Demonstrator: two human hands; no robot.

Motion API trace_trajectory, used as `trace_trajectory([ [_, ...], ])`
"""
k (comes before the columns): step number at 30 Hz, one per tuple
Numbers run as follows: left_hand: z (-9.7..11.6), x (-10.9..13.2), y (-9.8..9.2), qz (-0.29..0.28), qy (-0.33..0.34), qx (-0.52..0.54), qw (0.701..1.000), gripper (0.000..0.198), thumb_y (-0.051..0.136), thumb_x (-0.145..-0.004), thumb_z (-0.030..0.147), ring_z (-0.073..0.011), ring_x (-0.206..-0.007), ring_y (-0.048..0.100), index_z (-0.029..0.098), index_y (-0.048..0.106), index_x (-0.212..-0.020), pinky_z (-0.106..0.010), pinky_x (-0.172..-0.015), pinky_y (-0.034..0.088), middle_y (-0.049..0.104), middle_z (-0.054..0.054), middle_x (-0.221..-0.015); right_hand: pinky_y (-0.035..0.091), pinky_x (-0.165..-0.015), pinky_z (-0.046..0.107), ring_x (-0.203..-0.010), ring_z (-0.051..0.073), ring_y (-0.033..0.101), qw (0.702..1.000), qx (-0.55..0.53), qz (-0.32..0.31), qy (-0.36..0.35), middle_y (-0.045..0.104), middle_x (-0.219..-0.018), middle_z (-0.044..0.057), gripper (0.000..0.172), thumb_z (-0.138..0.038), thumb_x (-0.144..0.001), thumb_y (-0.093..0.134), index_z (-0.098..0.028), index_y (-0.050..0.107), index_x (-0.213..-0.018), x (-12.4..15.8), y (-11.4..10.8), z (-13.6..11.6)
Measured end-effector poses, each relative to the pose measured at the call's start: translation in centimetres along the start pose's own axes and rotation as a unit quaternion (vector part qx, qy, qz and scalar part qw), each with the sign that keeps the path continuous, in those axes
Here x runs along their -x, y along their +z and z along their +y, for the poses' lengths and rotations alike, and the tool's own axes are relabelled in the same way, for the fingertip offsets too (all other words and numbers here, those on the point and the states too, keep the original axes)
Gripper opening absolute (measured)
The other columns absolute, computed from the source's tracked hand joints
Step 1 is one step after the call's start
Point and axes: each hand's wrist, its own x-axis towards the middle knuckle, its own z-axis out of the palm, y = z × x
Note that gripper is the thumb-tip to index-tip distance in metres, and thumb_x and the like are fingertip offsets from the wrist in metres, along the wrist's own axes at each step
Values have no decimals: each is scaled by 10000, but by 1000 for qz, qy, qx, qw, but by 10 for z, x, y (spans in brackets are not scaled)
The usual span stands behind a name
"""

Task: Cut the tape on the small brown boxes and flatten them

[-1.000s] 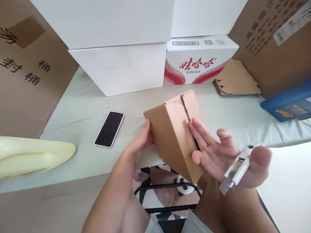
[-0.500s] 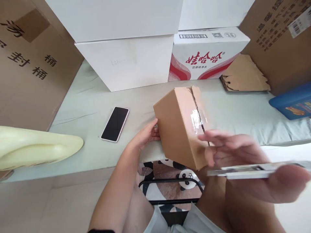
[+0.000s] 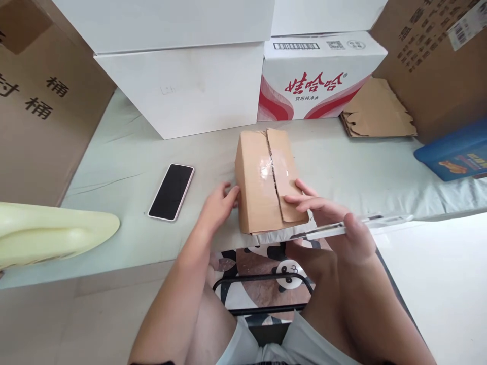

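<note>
A small brown cardboard box (image 3: 254,197) lies on the cloth-covered table in front of me, its top seam crossed by clear tape and its flap slightly raised on the right. Against its left side rests my left hand (image 3: 220,205), fingers loosely apart and not wrapped round it. In my right hand (image 3: 342,223), between thumb and palm, is a white utility knife (image 3: 335,229) whose blade end points left, low beside the box's near right corner. The outstretched fingers of that hand touch the box's right flap.
A phone (image 3: 172,191) lies left of the box. White cartons (image 3: 190,91) and a red-and-white carton (image 3: 319,83) stand behind. Flattened cardboard (image 3: 380,109) and a blue package (image 3: 454,152) are on the right. A pale yellow object (image 3: 57,230) juts in from the left.
The cardboard box has come down from a tilt to lie on the table, turned with its taped seam upward. My right hand has moved left with the utility knife, its fingers now on the flap.
</note>
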Motion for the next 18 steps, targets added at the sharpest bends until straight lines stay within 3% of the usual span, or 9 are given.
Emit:
trace_trajectory([
  [3,2,0,-8,144,235,-101,956,577,616,-924,616,-342,-1335,626,242,615,-1364,-519,-1101,516,684,-143,-1408,40,-1383,555,-1618,290,339,997,59,-53,-16,676,-1492,-5,596,-686,-1022,318,-327,750,-1221,0,4,1],
  [5,6,1,-9,119,399,-114,902,559,494,-991,612,-330,-1483,517,266,593,-1419,-547,-1207,444,606,-115,-1537,41,-1386,534,-1572,297,419,993,85,-75,-28,644,-1530,-6,566,-666,-1030,345,-322,752,-1223,-1,7,2],
  [7,10,3,-4,74,499,-151,850,509,430,-1028,567,-320,-1524,475,279,621,-1402,-566,-1277,369,605,-87,-1544,54,-1386,522,-1565,301,426,992,94,-76,-30,649,-1525,-1,547,-662,-1026,377,-317,759,-1209,-2,10,1],
  [9,12,7,4,62,544,-183,816,465,404,-1041,487,-320,-1464,536,250,669,-1339,-581,-1292,346,654,-100,-1464,112,-1377,521,-1568,305,414,995,85,-42,-29,689,-1468,10,555,-674,-1020,380,-312,771,-1175,-3,14,-3],
  [11,13,16,15,82,578,-190,790,443,405,-1023,439,-328,-1354,608,215,709,-1254,-585,-1237,410,716,-117,-1308,281,-1316,513,-1448,309,537,996,64,35,-41,752,-1319,42,586,-700,-1009,369,-301,787,-1108,-4,17,-11],
  [13,11,27,26,103,610,-193,761,420,429,-994,449,-340,-1286,635,211,732,-1160,-550,-1119,497,745,-106,-1129,534,-1056,462,-1077,273,702,989,34,134,-48,767,-1023,69,636,-763,-979,377,-281,790,-1021,-3,20,-22],
  [14,10,33,32,108,623,-195,750,411,435,-985,463,-339,-1256,649,215,735,-1116,-525,-1062,517,746,-97,-1060,585,-849,422,-830,233,692,983,16,175,-47,724,-854,59,650,-800,-953,399,-275,781,-975,-3,21,-28],
  [16,6,44,42,112,639,-192,736,409,422,-987,485,-313,-1158,695,219,725,-1056,-495,-1025,505,739,-83,-983,471,-512,341,-494,157,518,972,-7,233,-39,596,-612,3,570,-801,-908,527,-277,750,-917,-1,25,-38],
  [18,3,52,49,121,645,-186,731,432,383,-1002,499,-284,-1073,716,220,712,-1030,-489,-1035,470,733,-77,-951,366,-404,292,-415,129,474,966,14,256,-23,595,-563,-24,386,-663,-903,675,-281,725,-919,2,29,-45],
])
